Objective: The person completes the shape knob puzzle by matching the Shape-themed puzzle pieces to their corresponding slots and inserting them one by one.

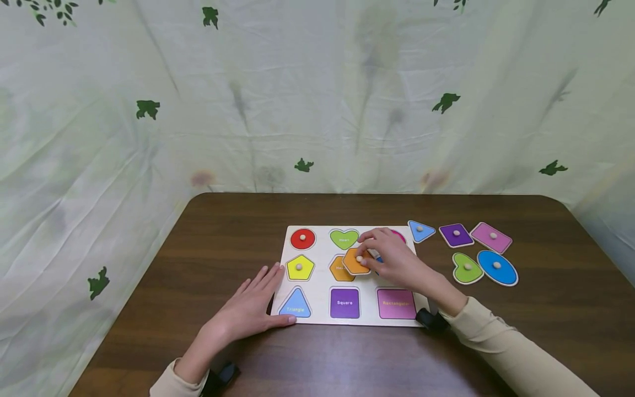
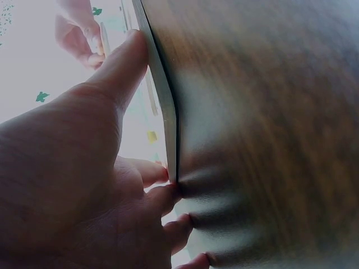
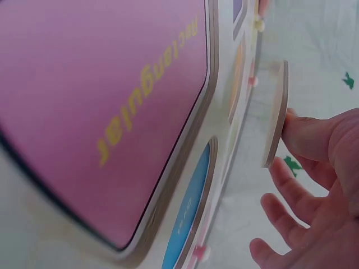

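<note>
A white shape-puzzle board [image 1: 321, 242] lies on the table. My right hand [image 1: 394, 263] pinches the knob of an orange hexagon piece [image 1: 352, 266]. The piece hovers partly over the orange hexagon recess [image 1: 339, 271], a little up and right of it. In the right wrist view the hexagon piece [image 3: 279, 112] shows edge-on, raised off the board. My left hand [image 1: 250, 303] rests at the board's left edge with fingers spread, its thumb [image 2: 126, 59] at the near corner. A red circle piece [image 1: 310, 242] and a yellow pentagon piece [image 1: 307, 270] sit in their recesses.
Right of the board lie a blue triangle [image 1: 416, 234], a purple square [image 1: 451, 239], a pink rectangle [image 1: 502, 241], a green heart [image 1: 462, 274] and a blue oval [image 1: 506, 275]. A leaf-patterned curtain [image 1: 317, 110] hangs behind the brown table [image 1: 238, 231].
</note>
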A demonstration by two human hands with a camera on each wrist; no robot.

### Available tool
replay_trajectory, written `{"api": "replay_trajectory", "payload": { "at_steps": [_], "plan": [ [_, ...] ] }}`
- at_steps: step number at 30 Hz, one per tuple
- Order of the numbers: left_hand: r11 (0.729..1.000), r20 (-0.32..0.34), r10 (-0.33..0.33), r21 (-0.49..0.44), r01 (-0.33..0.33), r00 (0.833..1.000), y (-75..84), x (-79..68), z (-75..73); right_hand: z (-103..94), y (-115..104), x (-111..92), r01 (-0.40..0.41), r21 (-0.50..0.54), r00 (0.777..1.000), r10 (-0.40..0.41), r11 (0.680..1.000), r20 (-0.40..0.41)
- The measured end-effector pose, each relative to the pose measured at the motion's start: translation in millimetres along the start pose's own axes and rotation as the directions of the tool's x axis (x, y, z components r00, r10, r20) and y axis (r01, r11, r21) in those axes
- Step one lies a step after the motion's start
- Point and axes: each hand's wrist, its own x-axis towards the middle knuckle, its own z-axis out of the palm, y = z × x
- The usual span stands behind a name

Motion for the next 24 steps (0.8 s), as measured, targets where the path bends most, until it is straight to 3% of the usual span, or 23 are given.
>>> {"api": "replay_trajectory", "payload": {
  "at_steps": [16, 24],
  "plan": [
    [1.000, -0.002, 0.000, -0.001, 0.000, 1.000, 0.0, 0.6, 0.5, 11.3, -10.1, 17.7, -0.072, -0.011, 0.991, 0.073, 0.997, 0.109],
    [1.000, 0.000, -0.005, 0.001, 0.005, 1.000, -0.4, 0.8, 1.1, 16.2, -10.0, 23.9, -0.045, -0.031, 0.987, 0.050, 0.998, 0.154]
  ]
}}
